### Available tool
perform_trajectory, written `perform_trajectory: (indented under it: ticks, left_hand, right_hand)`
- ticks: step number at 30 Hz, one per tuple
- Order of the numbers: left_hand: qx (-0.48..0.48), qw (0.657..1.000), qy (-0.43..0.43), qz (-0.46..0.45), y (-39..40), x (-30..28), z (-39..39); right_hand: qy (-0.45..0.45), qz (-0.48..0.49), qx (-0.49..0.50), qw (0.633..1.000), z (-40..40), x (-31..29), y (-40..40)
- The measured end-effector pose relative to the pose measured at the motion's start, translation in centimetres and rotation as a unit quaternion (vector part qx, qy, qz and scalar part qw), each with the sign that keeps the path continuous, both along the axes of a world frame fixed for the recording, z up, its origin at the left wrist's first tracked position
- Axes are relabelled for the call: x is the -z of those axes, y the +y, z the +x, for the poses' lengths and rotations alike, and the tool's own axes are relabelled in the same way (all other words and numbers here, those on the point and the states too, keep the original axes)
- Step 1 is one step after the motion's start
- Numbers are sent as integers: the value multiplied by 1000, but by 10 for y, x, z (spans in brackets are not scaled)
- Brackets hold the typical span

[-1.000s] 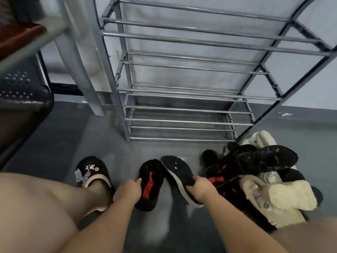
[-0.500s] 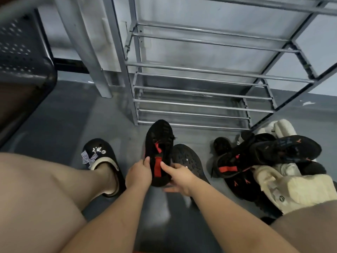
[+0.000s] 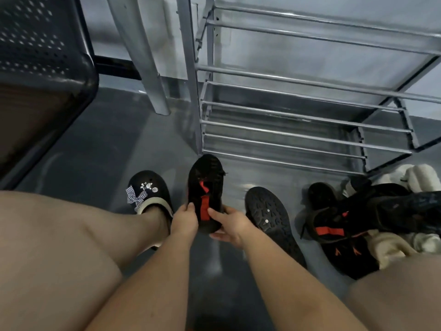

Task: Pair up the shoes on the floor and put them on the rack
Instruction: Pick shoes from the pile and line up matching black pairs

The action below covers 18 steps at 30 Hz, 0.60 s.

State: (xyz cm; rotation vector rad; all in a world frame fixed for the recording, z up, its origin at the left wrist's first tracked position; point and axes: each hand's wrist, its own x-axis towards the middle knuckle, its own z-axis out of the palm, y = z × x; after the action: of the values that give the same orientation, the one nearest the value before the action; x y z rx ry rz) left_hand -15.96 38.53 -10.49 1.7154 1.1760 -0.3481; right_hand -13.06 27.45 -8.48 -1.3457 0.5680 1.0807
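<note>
**Black shoe, red strap, gripped at the heel by both hands**

Black knit sneaker (image 3: 205,187) held heel-end between left hand (image 3: 184,219) and right hand (image 3: 230,224), toe pointing away toward the lowest front rail of the grey metal rack (image 3: 305,137). Left thumb curled over the shoe's near-left edge; right thumb pressed on the red strap, right fingers wrapped beneath. Just right of the right hand, lying sole-up on the grey floor (image 3: 100,149): second black shoe (image 3: 269,216). Farther right of that hand, well apart: heap of shoes (image 3: 358,223), black with red straps mixed with cream ones. Close left of the left hand: black clog with checked bow (image 3: 149,192), worn on a foot. Bare floor between toe and rack. Rack's left upright near the toe; perforated dark seat (image 3: 40,48) far left, beyond the knee.
</note>
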Motion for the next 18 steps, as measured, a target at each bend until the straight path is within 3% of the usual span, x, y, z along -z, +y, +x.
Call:
perform_trajectory:
  ticks: [3,6,9,11,13,16,18]
  left_hand:
    - [-22,1000,-7,12,4,4,2]
    - [-37,999,-1,28,6,6,1]
    - [49,993,7,109,5,5,-1]
    - [124,979,8,161,-2,4,-3]
    - [186,966,6,180,-17,6,-5]
    - [279,946,20,162,-48,10,-7]
    - [349,926,36,141,-70,15,-5]
  right_hand:
    - [3,3,24,1000,3,6,14]
    - [8,-27,-33,999,-1,16,17]
    - [34,-65,-123,990,-4,12,3]
    - [-13,-118,-156,981,-2,12,-22]
    - [-96,-223,-232,942,5,14,-59]
    - [-154,-385,-367,833,16,13,-116]
    - [-167,-427,-383,802,20,12,-143]
